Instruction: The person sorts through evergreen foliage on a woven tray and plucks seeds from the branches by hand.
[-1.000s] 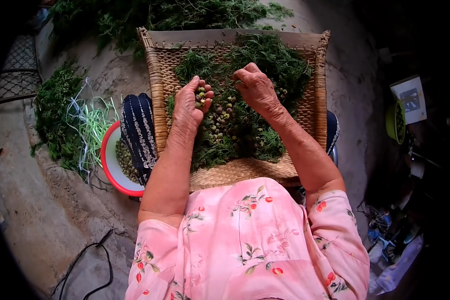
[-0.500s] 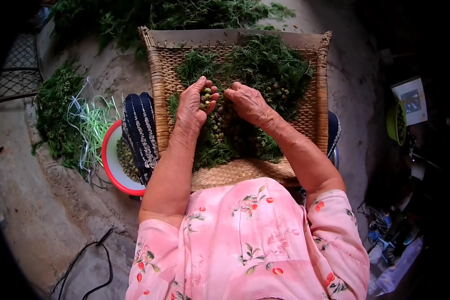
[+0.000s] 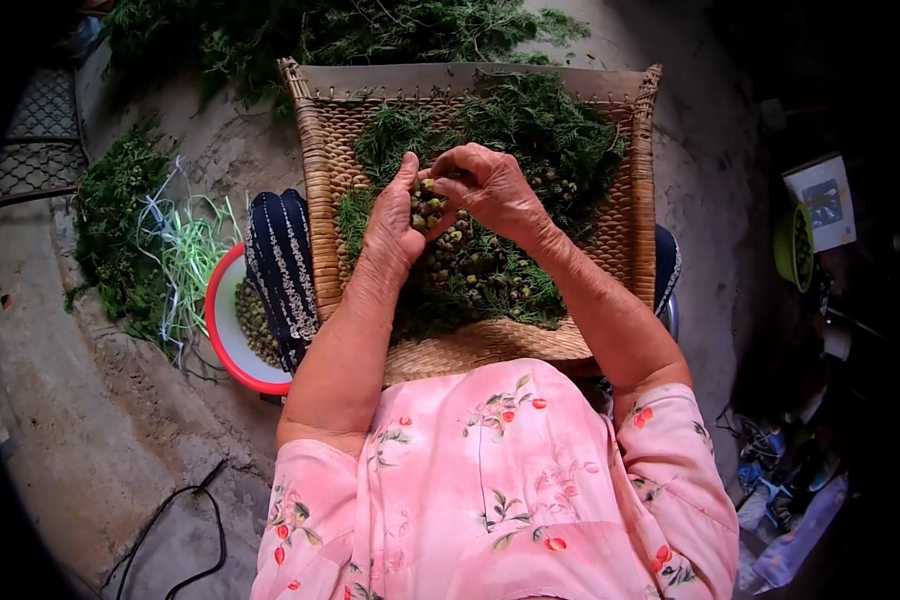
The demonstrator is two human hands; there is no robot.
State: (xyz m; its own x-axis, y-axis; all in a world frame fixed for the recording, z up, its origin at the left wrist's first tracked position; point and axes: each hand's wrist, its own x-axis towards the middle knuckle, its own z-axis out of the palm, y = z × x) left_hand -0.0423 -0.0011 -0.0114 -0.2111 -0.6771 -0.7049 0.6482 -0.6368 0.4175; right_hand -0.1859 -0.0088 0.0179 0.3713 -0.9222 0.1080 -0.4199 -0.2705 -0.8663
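My left hand [image 3: 394, 224] is cupped around several small greenish-yellow seed cones [image 3: 427, 208]. Close against it, my right hand [image 3: 495, 195] has its fingers bent and pinched over those cones; what lies between its fingertips is hidden. Both hands are above a woven wicker tray [image 3: 638, 200] resting on my lap. Green conifer sprigs [image 3: 540, 125] with feathery foliage cover much of the tray. Below my hands, more loose cones [image 3: 460, 257] lie among the sprigs.
Left of my knee stands a white basin with a red rim [image 3: 213, 318], partly filled with cones. Beside it are pale plastic strips [image 3: 192, 255] and a pile of sprigs [image 3: 120, 220]. More branches [image 3: 340, 30] lie beyond the tray. A black cable [image 3: 217, 520] crosses the floor.
My right hand has come up and left, from over the tray to the cones in my left hand. The left hand has shifted slightly right, still cupped.
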